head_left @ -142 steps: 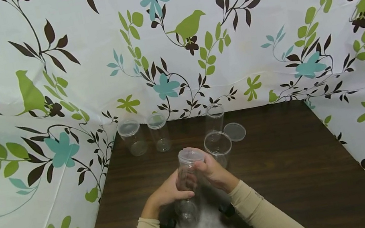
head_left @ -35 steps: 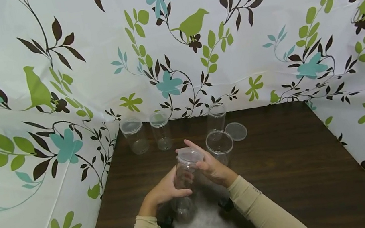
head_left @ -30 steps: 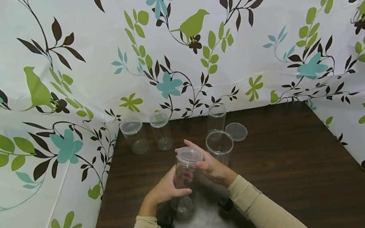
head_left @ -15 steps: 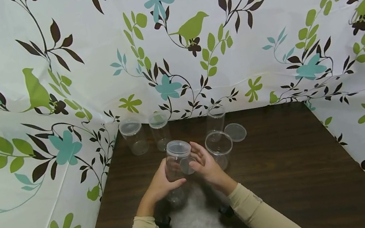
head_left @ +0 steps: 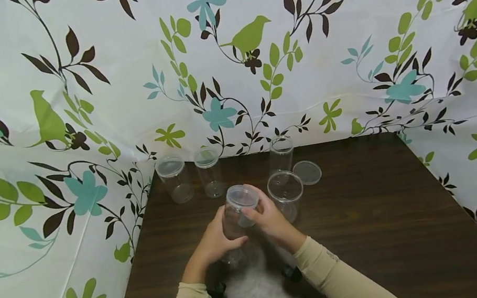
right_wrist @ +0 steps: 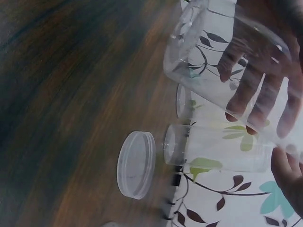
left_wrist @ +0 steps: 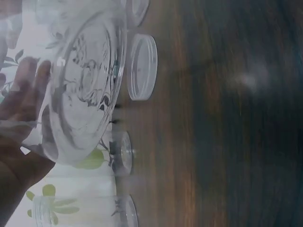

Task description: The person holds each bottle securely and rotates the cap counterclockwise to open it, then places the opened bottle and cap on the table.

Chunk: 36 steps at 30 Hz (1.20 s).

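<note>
A clear plastic jar (head_left: 234, 224), topped by a translucent lid (head_left: 241, 196), is held tilted above the near middle of the table. My left hand (head_left: 212, 241) wraps round its side, thumb toward me. At the top, my right hand (head_left: 275, 222) grips the lidded end with thumb and fingers; the far fingers are partly hidden. The left wrist view shows the jar's round base (left_wrist: 87, 80) off the table. Below and beyond the jar, a loose lid (right_wrist: 136, 164) lies on the table in the right wrist view.
Two lidded clear jars stand at the back left, one wide (head_left: 178, 187) and one narrow (head_left: 211, 177). An open narrow jar (head_left: 280, 160) and an open wide jar (head_left: 286, 191) stand right of centre. Another flat lid (head_left: 307, 173) lies beside them. Patterned cloth (head_left: 326, 75) backs the dark table (head_left: 377, 231).
Half a second ago the jar stood further left, with the right hand away from its lid. Now it has shifted right and the right hand grips the lidded end again.
</note>
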Motion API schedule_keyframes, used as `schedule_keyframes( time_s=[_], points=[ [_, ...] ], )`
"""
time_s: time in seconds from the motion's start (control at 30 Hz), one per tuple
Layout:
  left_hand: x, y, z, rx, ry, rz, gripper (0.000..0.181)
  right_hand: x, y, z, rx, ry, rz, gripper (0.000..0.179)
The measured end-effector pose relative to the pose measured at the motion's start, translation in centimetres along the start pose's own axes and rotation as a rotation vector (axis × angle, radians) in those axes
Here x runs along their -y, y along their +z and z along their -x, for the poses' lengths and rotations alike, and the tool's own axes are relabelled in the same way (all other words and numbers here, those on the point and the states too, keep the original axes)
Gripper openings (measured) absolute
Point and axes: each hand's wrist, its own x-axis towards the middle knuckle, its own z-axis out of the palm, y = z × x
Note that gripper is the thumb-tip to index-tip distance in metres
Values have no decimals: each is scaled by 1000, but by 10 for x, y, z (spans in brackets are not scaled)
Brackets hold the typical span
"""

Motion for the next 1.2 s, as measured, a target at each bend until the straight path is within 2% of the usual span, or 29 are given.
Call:
schedule_keyframes(
  time_s=[0.07, 0.17, 0.23, 0.33, 0.43, 0.5, 0.8, 1.0, 1.1, 1.2],
  points=[
    [0, -2, 1, 44, -5, 3, 91, -3, -5, -2, 54, 3, -45, 71],
    [-1, -6, 4, 129, -11, 35, 94, -7, -14, -3, 174, 6, -137, 75],
    [0, -7, 5, 211, 11, 93, 91, -8, -19, -3, 251, 12, -188, 82],
    [0, -8, 6, 340, 47, 234, 85, -9, -24, -4, 334, 14, -198, 91],
    [3, -8, 6, 411, 68, 338, 78, -9, -25, -4, 375, 27, -196, 97],
    [4, -7, 6, 414, 69, 364, 79, -8, -25, -4, 385, 41, -207, 101],
    [6, -6, 4, 374, 28, 377, 81, -9, -24, -4, 371, 58, -243, 109],
    [7, -5, 4, 354, 46, 389, 79, -12, -24, -4, 354, 63, -276, 113],
    [8, -6, 4, 337, 42, 380, 77, -14, -23, -2, 309, 71, -273, 111],
    [9, -7, 5, 285, 19, 345, 73, -14, -21, 0, 203, 67, -214, 102]
  ],
)
